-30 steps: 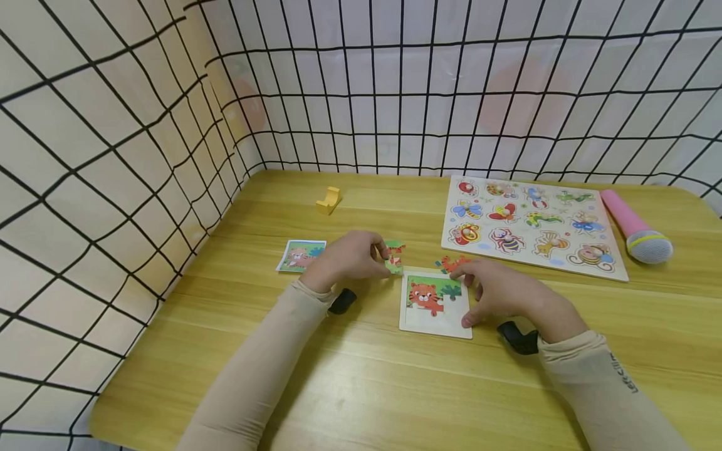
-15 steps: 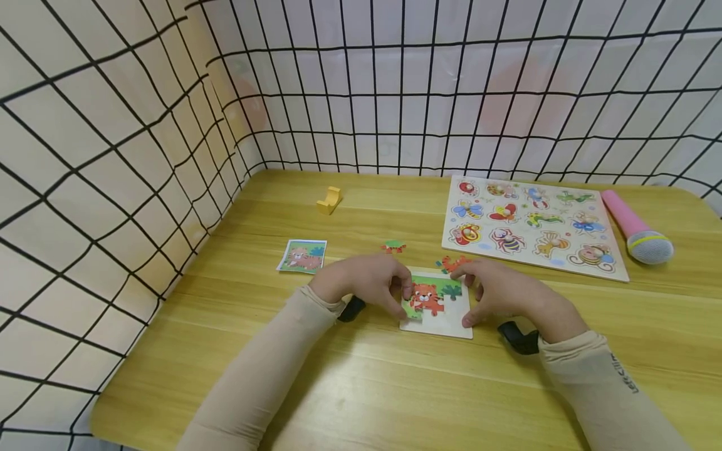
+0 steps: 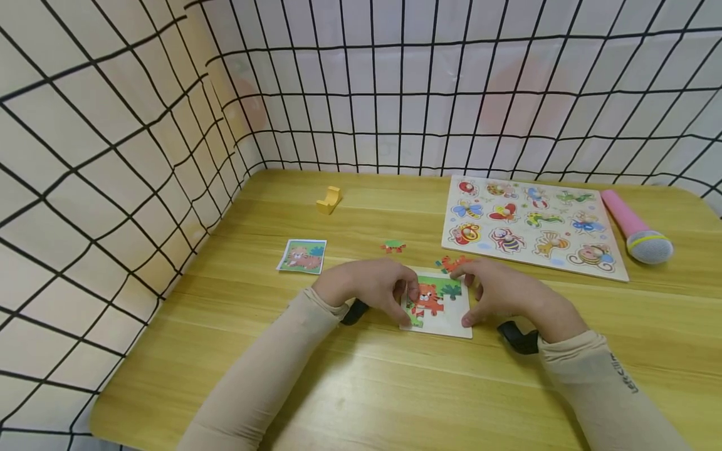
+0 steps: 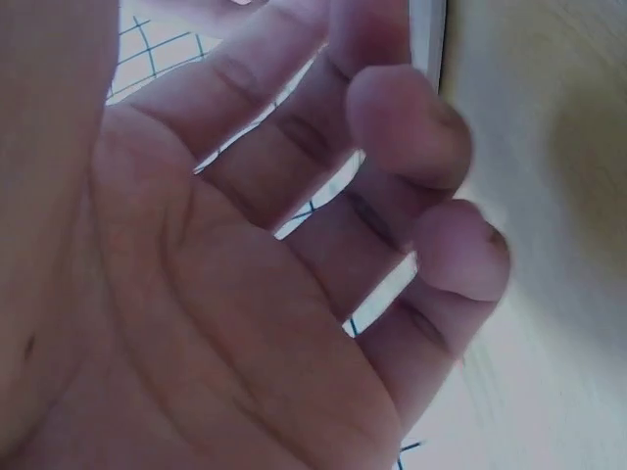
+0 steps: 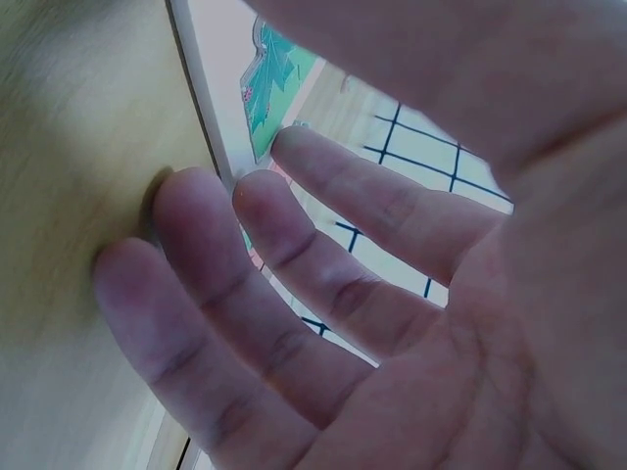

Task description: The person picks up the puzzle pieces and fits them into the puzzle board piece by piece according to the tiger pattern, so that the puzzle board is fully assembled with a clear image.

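Observation:
A small square jigsaw puzzle board lies on the table, with joined tiger and leaf pieces in its upper part. My left hand pinches a green and red puzzle piece at the board's lower left; in the left wrist view that piece is hidden behind the left hand. My right hand holds the board's right side, thumb at the lower edge and index finger at the top corner. In the right wrist view, the right hand's other fingers bend beside the board's white edge.
Two loose pieces lie behind the board: a green-red piece and an orange piece. A tiger picture card is left, a yellow toy part farther back. An insect peg puzzle and pink toy microphone stand back right, before black netting.
My left hand has taken the green and red piece from behind the board and brought it right and nearer, onto the board's lower left. The right hand stays on the board.

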